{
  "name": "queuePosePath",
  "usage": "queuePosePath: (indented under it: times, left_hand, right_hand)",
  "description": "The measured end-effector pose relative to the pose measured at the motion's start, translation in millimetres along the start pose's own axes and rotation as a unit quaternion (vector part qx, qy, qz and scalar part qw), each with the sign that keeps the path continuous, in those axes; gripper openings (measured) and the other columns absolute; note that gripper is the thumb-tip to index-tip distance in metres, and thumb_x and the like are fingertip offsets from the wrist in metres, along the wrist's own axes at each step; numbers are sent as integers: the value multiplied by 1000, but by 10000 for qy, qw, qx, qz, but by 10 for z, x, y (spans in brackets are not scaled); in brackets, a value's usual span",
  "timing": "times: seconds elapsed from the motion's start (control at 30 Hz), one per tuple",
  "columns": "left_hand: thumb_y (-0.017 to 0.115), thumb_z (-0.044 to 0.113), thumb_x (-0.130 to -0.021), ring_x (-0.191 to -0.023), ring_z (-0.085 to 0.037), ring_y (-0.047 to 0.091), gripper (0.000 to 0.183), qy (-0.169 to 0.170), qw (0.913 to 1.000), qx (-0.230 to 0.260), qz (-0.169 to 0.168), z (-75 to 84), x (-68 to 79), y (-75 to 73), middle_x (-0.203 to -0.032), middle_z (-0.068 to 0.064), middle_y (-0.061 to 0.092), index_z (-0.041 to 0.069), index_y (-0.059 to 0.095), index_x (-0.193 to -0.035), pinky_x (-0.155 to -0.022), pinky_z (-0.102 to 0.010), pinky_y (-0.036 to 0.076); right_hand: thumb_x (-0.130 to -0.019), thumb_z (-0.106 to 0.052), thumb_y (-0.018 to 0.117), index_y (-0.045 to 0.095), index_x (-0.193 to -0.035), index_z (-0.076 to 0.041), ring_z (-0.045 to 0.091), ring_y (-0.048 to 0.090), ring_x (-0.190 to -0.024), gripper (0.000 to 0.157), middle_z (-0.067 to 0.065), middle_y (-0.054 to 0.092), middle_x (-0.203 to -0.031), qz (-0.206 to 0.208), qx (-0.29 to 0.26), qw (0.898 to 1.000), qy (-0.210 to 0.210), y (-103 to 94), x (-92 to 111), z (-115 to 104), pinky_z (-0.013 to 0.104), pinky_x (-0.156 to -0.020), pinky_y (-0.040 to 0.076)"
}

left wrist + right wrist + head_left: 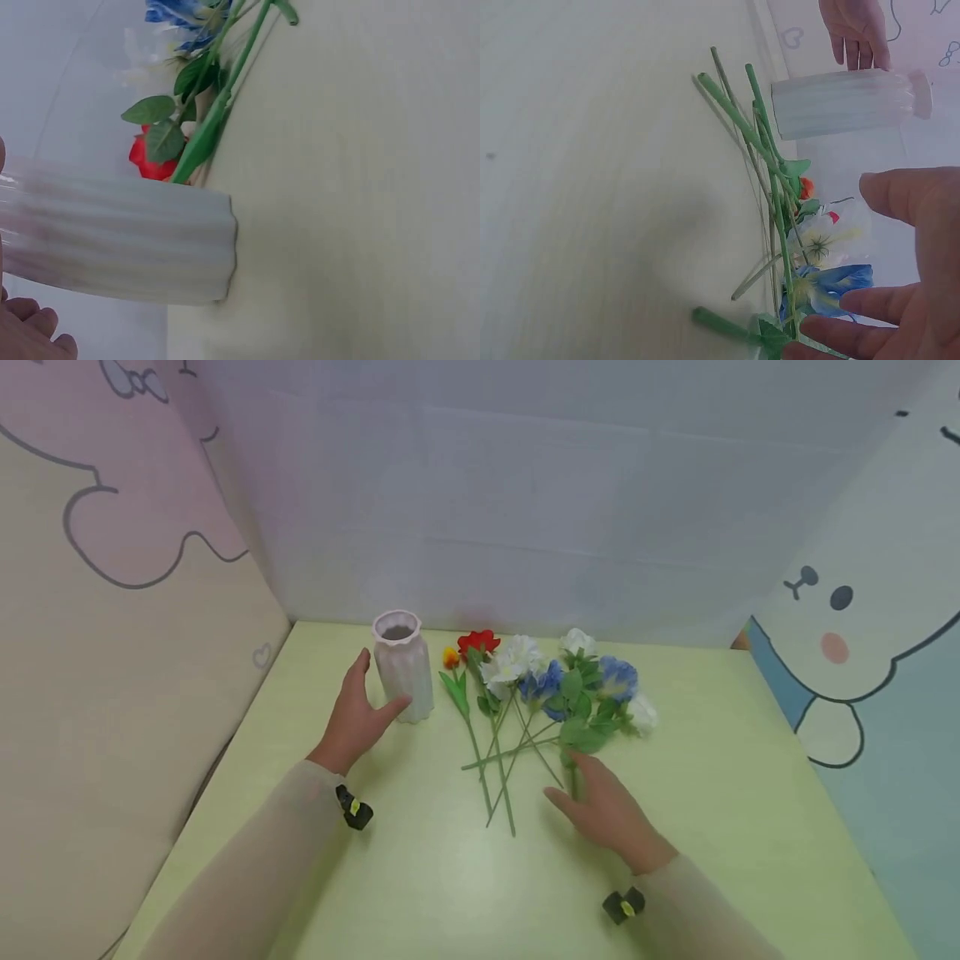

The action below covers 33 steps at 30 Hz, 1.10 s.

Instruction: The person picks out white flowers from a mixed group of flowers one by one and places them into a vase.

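A pale pinkish-white ribbed vase (405, 672) stands upright near the back left of the table. My left hand (356, 714) is beside it, fingers extended along its left side and thumb spread across its front in the head view. To the right lies a loose bunch of artificial flowers: a red bloom (477, 643), an orange-yellow tulip (451, 657), white blooms (513, 662) and blue ones (618, 677). Their green stems (504, 793) cross toward the front. Over the lower right stems, my right hand (611, 810) is spread, thumb apart from the fingers, near a leafy stem (724, 322).
The pale yellow-green table (450, 893) meets a whitish back wall (480, 510) just behind the vase and flowers. Side panels with cartoon figures rise at left (127, 652) and right (870, 693).
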<state>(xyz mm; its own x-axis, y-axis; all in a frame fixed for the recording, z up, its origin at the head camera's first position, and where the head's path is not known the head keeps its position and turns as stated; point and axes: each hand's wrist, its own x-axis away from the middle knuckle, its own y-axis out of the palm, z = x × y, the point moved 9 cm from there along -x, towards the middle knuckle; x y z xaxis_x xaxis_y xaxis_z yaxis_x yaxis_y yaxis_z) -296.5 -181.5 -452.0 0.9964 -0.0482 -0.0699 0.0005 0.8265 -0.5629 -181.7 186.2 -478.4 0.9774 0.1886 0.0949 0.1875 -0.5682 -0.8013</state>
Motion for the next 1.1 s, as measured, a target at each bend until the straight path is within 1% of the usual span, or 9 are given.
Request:
queuePosePath:
  times: [0.1,0.2,0.3,0.37,0.5,0.63,0.87,1.0,1.1]
  left_hand:
    - [72,58,-90,-155,-29,16,109,75,9993,324,152,89,-128,-68,-171,-7,14,17,6,-167,-119,-61,22]
    - [74,57,-89,-154,-23,19,105,263,9969,689,274,204,-256,-78,-169,-2,21,19,14,-166,-119,-61,24]
    - [78,51,-88,-147,-23,32,98,429,9924,1115,281,310,-354,-44,-162,-2,34,18,24,-163,-115,-60,32]
    - [80,46,-88,-140,-25,41,92,430,9904,1282,274,354,-397,-10,-154,-4,42,15,29,-159,-111,-59,37]
    - [79,41,-90,-127,-30,51,83,313,9902,1300,416,372,-450,35,-141,-9,49,8,34,-151,-105,-59,44]
    - [77,37,-91,-125,-31,53,77,248,9878,1358,723,329,-481,55,-139,-12,50,7,35,-149,-105,-58,44]
    - [75,40,-91,-124,-29,52,78,243,9842,1347,1120,232,-500,87,-140,-8,50,10,35,-151,-106,-56,44]
    - [75,37,-92,-125,-30,52,76,273,9818,1393,1261,224,-493,95,-140,-9,50,10,36,-150,-107,-56,43]
    - [75,34,-92,-124,-30,52,74,275,9807,1419,1314,224,-474,90,-139,-8,50,10,36,-150,-106,-56,43]
  right_hand:
    - [-103,-46,61,36,-155,4,48,38,-142,77,27,43,-153,-126,-298,9993,177,24,-103,3,61,-116,30]
    - [-104,-43,59,36,-156,3,47,43,-138,73,27,48,-149,-210,-663,9967,412,21,-211,50,61,-114,32]
    - [-104,-43,59,35,-157,1,44,48,-135,72,25,50,-148,-211,-943,9937,570,9,-310,72,61,-112,36]
    - [-104,-42,59,37,-156,-1,42,50,-133,70,23,52,-148,-158,-1007,9927,646,2,-369,69,60,-111,38]
    - [-104,-40,61,42,-154,-3,39,52,-131,65,20,56,-143,-70,-1026,9927,637,16,-478,6,58,-108,41]
    - [-104,-38,60,46,-152,-5,37,54,-129,61,17,58,-139,-27,-959,9936,588,56,-565,-59,57,-105,44]
    - [-103,-40,61,47,-151,-5,34,59,-121,62,15,60,-137,221,-392,9984,352,69,-709,-122,55,-100,49]
    - [-102,-36,62,50,-147,0,34,62,-115,59,16,63,-131,401,263,9987,-156,67,-800,-221,53,-96,51]
    - [-101,-33,62,55,-142,2,36,63,-115,54,18,64,-130,513,789,9934,-651,84,-861,-346,53,-96,51]
